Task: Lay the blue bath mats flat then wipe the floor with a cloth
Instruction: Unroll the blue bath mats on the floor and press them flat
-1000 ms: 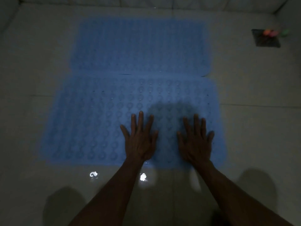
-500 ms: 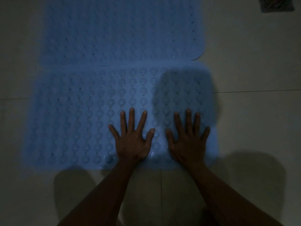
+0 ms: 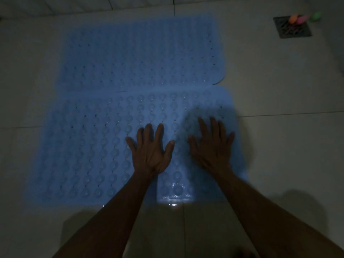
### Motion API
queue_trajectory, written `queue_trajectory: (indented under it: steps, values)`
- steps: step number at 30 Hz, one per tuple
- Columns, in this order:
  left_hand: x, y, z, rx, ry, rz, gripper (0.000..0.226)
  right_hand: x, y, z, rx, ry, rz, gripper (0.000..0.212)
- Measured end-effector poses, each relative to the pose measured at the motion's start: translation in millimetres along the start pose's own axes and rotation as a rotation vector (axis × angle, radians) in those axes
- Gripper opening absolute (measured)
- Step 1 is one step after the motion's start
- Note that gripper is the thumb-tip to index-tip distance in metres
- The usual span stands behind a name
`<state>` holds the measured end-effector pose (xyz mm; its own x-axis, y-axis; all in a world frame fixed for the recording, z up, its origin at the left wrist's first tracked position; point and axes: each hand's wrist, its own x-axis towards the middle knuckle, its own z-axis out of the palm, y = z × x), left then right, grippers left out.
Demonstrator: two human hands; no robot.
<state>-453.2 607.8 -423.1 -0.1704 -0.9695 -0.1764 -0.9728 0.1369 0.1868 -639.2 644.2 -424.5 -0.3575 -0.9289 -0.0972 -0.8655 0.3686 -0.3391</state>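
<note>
Dim light falls on the pale tiled floor where you kneel, and the floor drain sits at the far right corner of your view. Your near blue mat lies flat, well to the near left of that drain, with its round bumps facing up. Beyond it, closer to the drain's row, the far blue mat also lies flat, its near edge meeting the near mat's far edge. Your left hand rests palm down on the near mat, fingers straight and spread. Your right hand lies palm down beside it, on the drain's side, fingers straight and fanned, slightly blurred. Three small coloured objects, orange, pink and green, lie at the drain's far edge.
</note>
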Motion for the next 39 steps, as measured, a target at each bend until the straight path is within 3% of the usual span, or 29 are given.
queue_trajectory:
  steps: [5,9,22,27,39]
  values:
    - [79,4,-13,-0.075,-0.012,0.002,0.072,88,-2,-3,-0.002,-0.076,-0.098,0.068]
    - [118,3,-4,-0.001,-0.049,0.074,0.069,114,5,16,-0.101,-0.126,-0.115,0.067]
    - [119,0,4,0.101,0.037,0.113,0.076,109,4,26,-0.195,0.013,-0.139,0.070]
    - [125,-1,3,0.116,-0.003,0.120,0.078,110,10,33,-0.221,0.063,-0.169,0.072]
    - [123,1,5,0.119,0.082,0.128,0.075,114,11,36,-0.244,0.100,-0.167,0.074]
